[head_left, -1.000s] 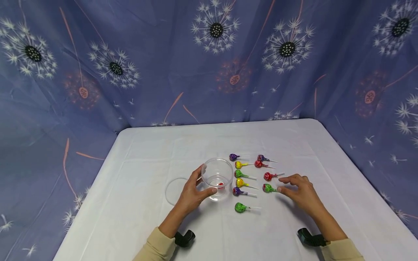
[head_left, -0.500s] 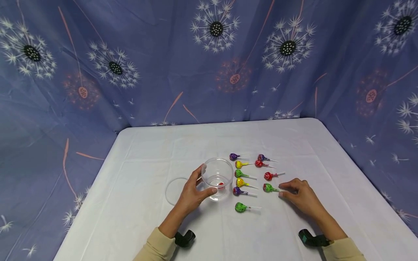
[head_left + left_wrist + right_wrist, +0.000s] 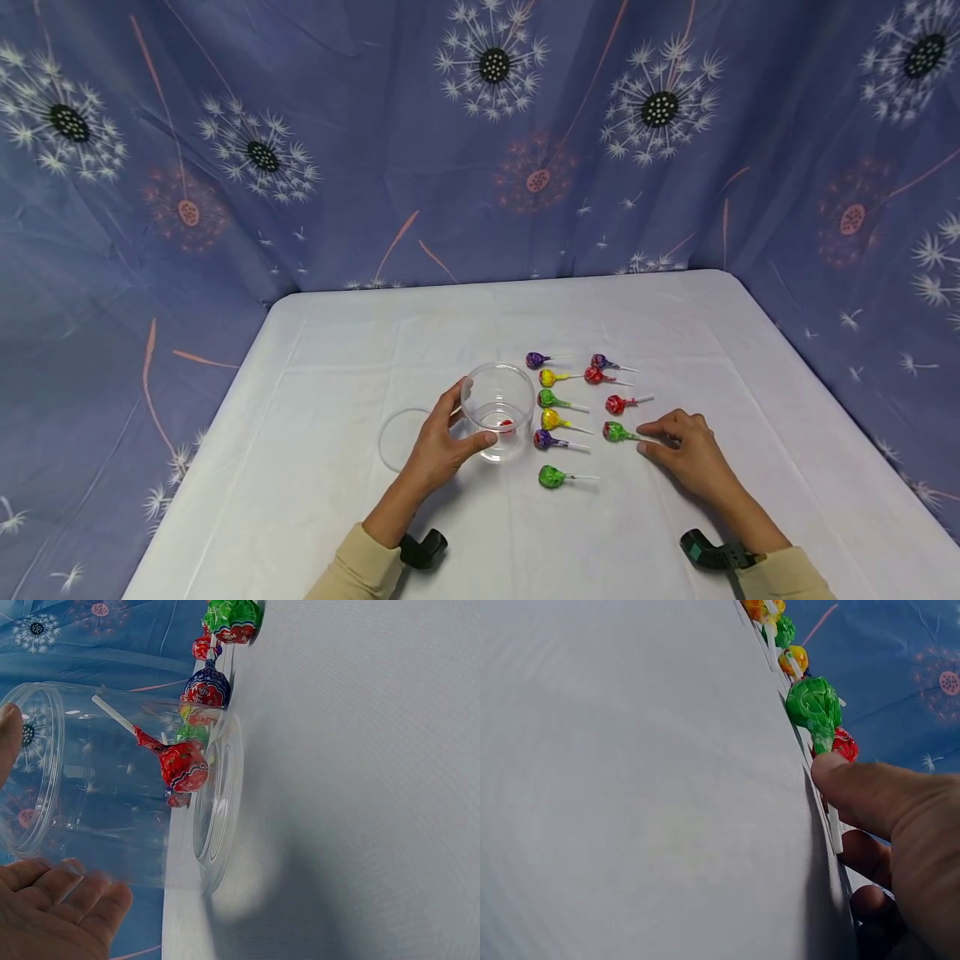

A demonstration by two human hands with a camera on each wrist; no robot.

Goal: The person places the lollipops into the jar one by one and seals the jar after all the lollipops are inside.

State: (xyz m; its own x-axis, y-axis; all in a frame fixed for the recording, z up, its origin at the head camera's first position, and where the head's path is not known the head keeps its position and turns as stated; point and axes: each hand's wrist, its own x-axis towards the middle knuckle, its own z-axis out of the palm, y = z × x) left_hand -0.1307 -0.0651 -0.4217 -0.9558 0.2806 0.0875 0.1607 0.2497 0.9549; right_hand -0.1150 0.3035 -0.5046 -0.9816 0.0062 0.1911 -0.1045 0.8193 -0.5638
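Observation:
My left hand [image 3: 442,446] grips a clear plastic jar [image 3: 498,396] from its left side, thumb at the front and fingers behind. The jar stands upright with its mouth uncovered. Inside it, a red lollipop [image 3: 184,766] leans with its stick upward. My right hand [image 3: 693,454] pinches the white stick of a green lollipop [image 3: 615,432] between thumb and forefinger; in the right wrist view the thumb [image 3: 855,784] covers part of that stick. The green lollipop's head [image 3: 814,703] is low over the white cloth. Just beyond it lies a red lollipop [image 3: 617,405].
Several wrapped lollipops lie right of the jar, among them a yellow one [image 3: 552,419], a purple one [image 3: 543,440] and a nearer green one [image 3: 551,477]. Left of the jar, partly behind the left hand, lies a clear round lid [image 3: 386,433]. A patterned curtain [image 3: 360,167] hangs behind the table.
The right hand's fingertips have shifted slightly down and closed in around the green lollipop's stick. The left hand and jar have stayed in place.

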